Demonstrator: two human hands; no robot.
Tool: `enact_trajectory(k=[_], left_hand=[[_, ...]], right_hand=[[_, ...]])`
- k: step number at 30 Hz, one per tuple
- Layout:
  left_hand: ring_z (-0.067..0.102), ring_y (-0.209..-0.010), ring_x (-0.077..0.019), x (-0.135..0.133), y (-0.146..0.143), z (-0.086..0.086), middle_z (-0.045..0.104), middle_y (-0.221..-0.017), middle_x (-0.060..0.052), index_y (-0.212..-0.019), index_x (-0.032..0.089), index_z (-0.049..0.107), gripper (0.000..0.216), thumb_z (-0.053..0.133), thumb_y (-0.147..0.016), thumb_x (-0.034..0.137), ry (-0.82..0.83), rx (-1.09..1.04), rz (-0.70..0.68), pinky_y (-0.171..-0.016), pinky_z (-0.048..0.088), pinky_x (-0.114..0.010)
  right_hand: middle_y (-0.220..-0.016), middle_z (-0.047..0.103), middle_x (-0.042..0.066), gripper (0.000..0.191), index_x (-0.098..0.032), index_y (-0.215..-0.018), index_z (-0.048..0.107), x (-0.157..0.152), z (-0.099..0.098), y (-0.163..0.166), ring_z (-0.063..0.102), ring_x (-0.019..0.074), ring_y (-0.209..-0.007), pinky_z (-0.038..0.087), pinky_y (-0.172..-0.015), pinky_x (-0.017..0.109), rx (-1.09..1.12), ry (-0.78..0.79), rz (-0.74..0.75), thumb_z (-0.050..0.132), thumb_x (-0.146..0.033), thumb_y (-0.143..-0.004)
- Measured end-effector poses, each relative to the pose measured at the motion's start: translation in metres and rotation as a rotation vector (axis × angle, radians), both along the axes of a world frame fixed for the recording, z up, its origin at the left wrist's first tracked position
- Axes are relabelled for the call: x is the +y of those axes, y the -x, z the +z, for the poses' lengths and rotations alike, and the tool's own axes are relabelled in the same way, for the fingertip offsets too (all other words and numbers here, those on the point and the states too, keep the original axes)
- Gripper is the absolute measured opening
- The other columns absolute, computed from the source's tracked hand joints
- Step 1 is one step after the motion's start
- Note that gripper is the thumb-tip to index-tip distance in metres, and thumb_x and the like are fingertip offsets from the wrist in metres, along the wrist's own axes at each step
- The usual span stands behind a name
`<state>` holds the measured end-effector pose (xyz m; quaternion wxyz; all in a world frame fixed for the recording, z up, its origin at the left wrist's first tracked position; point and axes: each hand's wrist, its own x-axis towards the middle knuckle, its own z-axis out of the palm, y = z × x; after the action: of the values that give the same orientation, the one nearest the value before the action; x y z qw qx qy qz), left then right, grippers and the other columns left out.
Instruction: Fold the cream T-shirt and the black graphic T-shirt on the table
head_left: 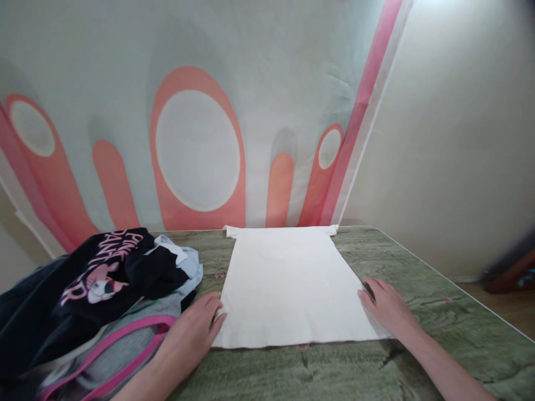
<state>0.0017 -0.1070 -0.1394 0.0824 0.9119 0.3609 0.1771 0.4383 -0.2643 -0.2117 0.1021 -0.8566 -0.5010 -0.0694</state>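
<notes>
A white T-shirt [288, 284] lies spread flat on the wood-grain table, its short sleeves at the far end and its hem toward me. My left hand [196, 326] rests at the shirt's lower left edge, thumb and fingers apart and touching the cloth. At the lower right edge is my right hand [388, 309], its thumb on the fabric and a gap between thumb and forefinger. Neither hand appears closed around the shirt, though some fingertips are hidden.
A heap of clothes is at the left, with a black printed garment [96, 273] on top and a grey garment with pink trim [121, 351] below. The table [334, 370] meets a wall hanging with pink shapes [198, 217]. A brown object [512, 273] stands beyond the right edge.
</notes>
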Motion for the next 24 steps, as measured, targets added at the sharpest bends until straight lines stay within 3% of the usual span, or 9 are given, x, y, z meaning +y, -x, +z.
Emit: enact_trajectory(k=[2, 5, 11, 19, 24], left_hand=[[0.05, -0.104, -0.0239, 0.015, 0.001, -0.013, 0.05, -0.111, -0.01, -0.094, 0.018, 0.051, 0.019, 0.047, -0.078, 0.028, 0.052, -0.189, 0.029, -0.084, 0.044, -0.038], [0.055, -0.092, -0.0216, 0.027, 0.001, -0.028, 0.044, -0.113, -0.012, -0.106, 0.016, 0.042, 0.036, 0.051, -0.073, 0.027, 0.24, -0.368, 0.158, -0.067, 0.052, -0.034], [0.06, -0.073, -0.0132, 0.023, -0.002, -0.018, 0.04, -0.119, -0.012, -0.116, 0.015, 0.034, 0.051, 0.054, -0.071, 0.025, 0.467, -0.42, 0.196, -0.065, 0.052, -0.03], [0.05, -0.053, -0.0042, 0.02, -0.005, -0.021, 0.042, -0.113, -0.009, -0.115, 0.017, 0.035, 0.05, 0.047, -0.067, 0.012, 0.417, -0.325, 0.12, -0.055, 0.047, -0.023], [0.051, -0.058, -0.0061, 0.007, -0.001, -0.003, 0.039, -0.117, -0.01, -0.119, 0.015, 0.035, 0.053, 0.042, -0.067, 0.01, 0.414, -0.174, 0.03, -0.063, 0.048, -0.024]], right_hand=[[-0.107, 0.057, 0.014, 0.049, -0.01, -0.12, 0.046, -0.002, 0.003, -0.002, 0.054, 0.0239, -0.097, 0.04, -0.084, 0.035, 0.061, -0.05, -0.009, 0.036, -0.039, -0.082], [-0.093, 0.06, 0.01, 0.052, -0.011, -0.122, 0.042, -0.005, 0.005, -0.003, 0.058, 0.0218, -0.084, 0.043, -0.073, 0.032, 0.187, -0.061, -0.033, 0.036, -0.042, -0.081], [-0.074, 0.062, 0.005, 0.053, -0.014, -0.118, 0.043, -0.01, 0.003, -0.011, 0.059, 0.021, -0.067, 0.042, -0.061, 0.031, 0.427, -0.033, -0.053, 0.039, -0.048, -0.077], [-0.057, 0.055, -0.002, 0.045, -0.013, -0.113, 0.041, -0.017, 0.007, -0.015, 0.052, 0.0178, -0.055, 0.037, -0.053, 0.028, 0.511, -0.044, 0.109, 0.035, -0.038, -0.077], [-0.053, 0.045, -0.005, 0.039, -0.016, -0.108, 0.042, -0.028, 0.018, -0.012, 0.046, 0.0154, -0.052, 0.035, -0.052, 0.026, 0.569, 0.039, 0.184, 0.04, -0.036, -0.075]])
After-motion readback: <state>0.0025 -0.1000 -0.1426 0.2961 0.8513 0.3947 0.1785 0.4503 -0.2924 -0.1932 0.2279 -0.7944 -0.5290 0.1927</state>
